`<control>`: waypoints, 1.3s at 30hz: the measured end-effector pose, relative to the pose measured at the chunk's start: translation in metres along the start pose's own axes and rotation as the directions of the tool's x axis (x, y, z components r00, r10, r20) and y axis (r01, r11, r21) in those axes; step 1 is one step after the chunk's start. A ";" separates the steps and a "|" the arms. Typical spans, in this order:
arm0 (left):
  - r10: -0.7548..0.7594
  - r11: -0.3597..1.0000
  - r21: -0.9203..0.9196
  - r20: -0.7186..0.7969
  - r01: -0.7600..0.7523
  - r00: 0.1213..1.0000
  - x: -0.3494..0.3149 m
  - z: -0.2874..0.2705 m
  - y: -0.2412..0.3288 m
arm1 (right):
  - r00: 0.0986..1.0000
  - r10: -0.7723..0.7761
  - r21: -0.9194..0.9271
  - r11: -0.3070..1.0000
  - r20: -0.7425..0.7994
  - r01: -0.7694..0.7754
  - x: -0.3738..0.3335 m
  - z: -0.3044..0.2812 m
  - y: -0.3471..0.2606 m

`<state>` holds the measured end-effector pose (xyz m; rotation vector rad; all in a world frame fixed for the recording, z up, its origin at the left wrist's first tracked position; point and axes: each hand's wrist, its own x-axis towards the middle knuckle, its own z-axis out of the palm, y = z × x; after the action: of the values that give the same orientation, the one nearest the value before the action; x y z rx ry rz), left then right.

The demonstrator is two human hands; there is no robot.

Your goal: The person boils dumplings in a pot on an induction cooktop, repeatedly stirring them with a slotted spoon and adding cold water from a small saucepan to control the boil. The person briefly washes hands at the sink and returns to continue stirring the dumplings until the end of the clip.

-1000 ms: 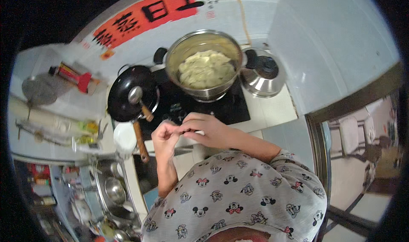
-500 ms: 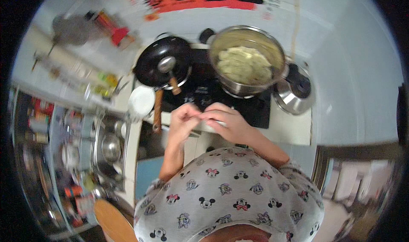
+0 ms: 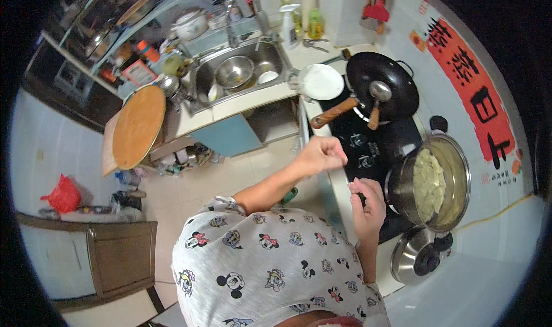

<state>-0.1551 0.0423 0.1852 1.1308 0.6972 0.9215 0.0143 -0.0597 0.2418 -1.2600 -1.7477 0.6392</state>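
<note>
My left hand is over the counter's front edge, below the brown handle of a black wok. Its fingers are curled into a pinch, and anything between them is too small to make out. Closer to my body, my right hand is also closed, thumb drawn in to the fingers. Whatever it may hold does not show. A small gap separates the two hands. Just right of them, a steel pot on the black cooktop holds pale green dumplings. A wooden-handled ladle rests in the wok.
A white plate lies beside the wok. Near the pot sits a steel lid with a black knob. At the far left, a sink contains a metal bowl. A round wooden board leans at the counter's end.
The view has swung left, bringing the sink, board and floor into fuller sight. My hands, touching at the fingertips before, are now apart.
</note>
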 end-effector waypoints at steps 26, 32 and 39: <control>0.780 0.121 0.969 -0.226 0.213 0.583 0.063 -0.201 0.023 | 0.975 0.076 0.248 0.968 -0.210 -0.022 -0.013 0.021 0.083; 0.829 0.257 0.951 -0.309 0.172 0.466 0.038 -0.191 -0.002 | 0.953 0.212 0.367 0.922 -0.216 -0.122 -0.002 0.024 0.101; 0.520 0.852 0.518 -0.815 -0.078 0.256 -0.045 -0.174 -0.045 | 0.956 0.293 0.522 0.820 -0.031 -0.234 0.031 0.055 0.095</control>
<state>-0.3124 0.0723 0.0922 0.9726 1.7564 1.9396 0.0094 0.0070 0.1495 -1.1310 -1.1980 1.0960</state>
